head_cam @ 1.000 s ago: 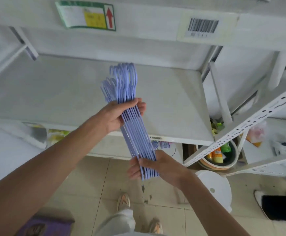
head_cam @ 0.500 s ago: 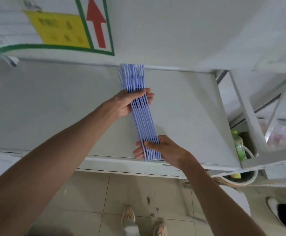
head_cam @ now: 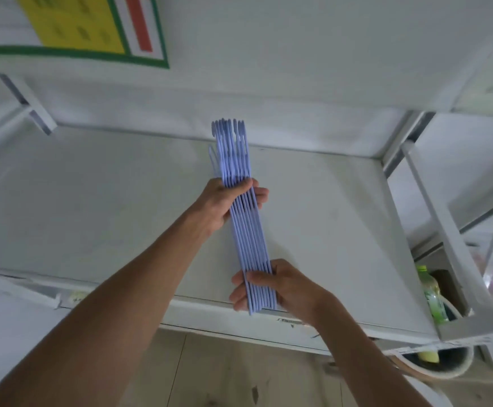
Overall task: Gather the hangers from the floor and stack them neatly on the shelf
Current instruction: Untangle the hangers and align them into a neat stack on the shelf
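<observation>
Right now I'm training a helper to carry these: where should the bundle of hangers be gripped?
Grip the hangers at both ends, from either side: left hand below the hooks, right hand at the near end. The stack is long and loose, so one grip would let it fan.

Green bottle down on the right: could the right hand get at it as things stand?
Probably not yet. The right hand is shut on the bundle of hangers, shared with the left hand, and a white shelf post stands between it and the green bottle.
</observation>
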The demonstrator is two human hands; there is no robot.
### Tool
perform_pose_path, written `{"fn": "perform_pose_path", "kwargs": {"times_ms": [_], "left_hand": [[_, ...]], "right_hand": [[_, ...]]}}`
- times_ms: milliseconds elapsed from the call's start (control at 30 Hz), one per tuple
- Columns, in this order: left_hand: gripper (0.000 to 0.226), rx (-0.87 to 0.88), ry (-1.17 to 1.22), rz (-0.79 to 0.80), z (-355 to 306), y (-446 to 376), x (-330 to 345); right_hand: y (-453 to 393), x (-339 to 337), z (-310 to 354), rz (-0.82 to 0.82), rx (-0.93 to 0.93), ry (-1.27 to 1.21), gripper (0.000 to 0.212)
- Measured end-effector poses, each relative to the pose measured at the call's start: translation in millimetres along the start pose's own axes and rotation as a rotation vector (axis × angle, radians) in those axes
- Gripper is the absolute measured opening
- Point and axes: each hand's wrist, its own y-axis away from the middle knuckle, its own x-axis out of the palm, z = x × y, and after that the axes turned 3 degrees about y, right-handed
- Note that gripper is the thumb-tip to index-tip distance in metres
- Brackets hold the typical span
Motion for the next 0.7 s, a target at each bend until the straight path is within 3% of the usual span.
{"fn": "perform_pose_path", "kwargs": {"times_ms": [133,267,400,467,533,633,700], "left_hand": [[0.013,0.121,0.033,-0.133,7.3,16.5,21.5],[0.018,0.164,0.046,-0.262,28.6,34.5,45.9],[0.024,0.03,-0.073,-0.135,32.1,50.0,43.9],[0.027,0.008,-0.282,-0.068,30.9,60.0,29.2],[0.021,0.233,-0.594,-0.135,27.3,70.6,-0.8],[0.044,0.696,-1.071,-0.393,4.7,71.5,-51.8],[0.065,0.877,-1.314,-0.337,-15.7,55.4,-69.7]], "right_hand": [[-19.9,-0.9,41.1,0.013,0.033,-0.143,0.044],[-15.2,-22.5,68.2,-0.01,0.114,0.028,0.034],[7.2,-54.1,79.3,0.062,0.174,0.201,0.026],[12.8,-66.2,85.1,0.08,0.185,0.26,0.026],[14.9,-76.0,89.6,0.091,0.193,0.302,0.027],[19.1,-94.8,94.3,0.108,0.195,0.33,0.028],[22.5,-108.7,100.1,0.132,0.207,0.357,0.027]]}}
